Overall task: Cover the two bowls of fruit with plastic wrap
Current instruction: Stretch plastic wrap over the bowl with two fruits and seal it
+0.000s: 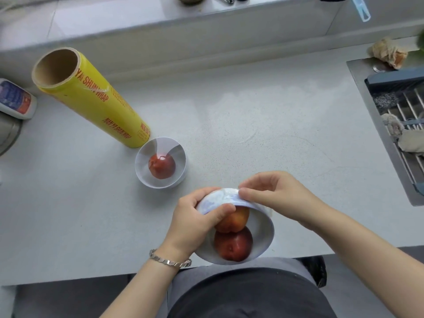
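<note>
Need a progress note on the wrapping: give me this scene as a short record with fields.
near bowl: tilted, at the counter edge, two red fruits inside
wrap: pressed against the near bowl's far outer wall
far bowl: one red fruit; wrap seems stretched across its top
roll: yellow, beside the far bowl
left hand: grips the near bowl's left rim
right hand: fingers pinch the wrap at the far rim

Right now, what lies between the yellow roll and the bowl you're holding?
The other bowl, one fruit inside, stands between roll and held bowl, at the roll's base; head view.
</note>
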{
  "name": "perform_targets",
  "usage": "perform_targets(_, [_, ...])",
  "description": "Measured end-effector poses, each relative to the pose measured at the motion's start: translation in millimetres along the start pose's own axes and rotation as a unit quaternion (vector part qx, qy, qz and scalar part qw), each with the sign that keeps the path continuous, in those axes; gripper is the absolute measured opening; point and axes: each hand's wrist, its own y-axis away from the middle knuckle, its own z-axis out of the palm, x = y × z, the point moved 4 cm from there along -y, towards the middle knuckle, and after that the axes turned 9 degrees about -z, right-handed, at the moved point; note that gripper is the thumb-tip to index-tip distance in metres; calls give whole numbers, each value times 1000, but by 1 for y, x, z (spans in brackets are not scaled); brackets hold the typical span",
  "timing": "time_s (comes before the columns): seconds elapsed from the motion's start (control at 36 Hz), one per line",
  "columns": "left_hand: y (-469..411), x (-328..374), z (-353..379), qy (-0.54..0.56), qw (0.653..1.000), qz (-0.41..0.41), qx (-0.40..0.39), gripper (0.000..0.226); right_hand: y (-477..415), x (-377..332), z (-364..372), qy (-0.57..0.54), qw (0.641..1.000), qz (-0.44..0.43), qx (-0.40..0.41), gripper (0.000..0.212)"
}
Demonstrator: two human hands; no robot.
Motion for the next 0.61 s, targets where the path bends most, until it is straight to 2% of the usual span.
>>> perform_targets(0.17, [3,-2,0,-45,999,2,4,50,-7,-11,-1,106,988,47,-99,16])
perform_targets(0.25, [4,-2,1,-68,998,4,-8,53,-7,-12,0,116,981,57,-147,20])
perform_targets(0.31, [4,-3,0,-66,998,3,-15,53,-7,-13,-2,97,984,55,-139,24])
perform_targets(0.42, [4,-2,-4,-48,999,3,-13,48,-10,-10,-12,-18,994,73,-74,29])
perform_targets(0.5, [4,0,-3,-53,998,6,-15,46,-11,-6,-10,-18,994,92,-60,28])
perform_targets(0.61, [3,0,0,-61,998,11,-21,46,-13,-1,-5,-13,988,129,-86,23])
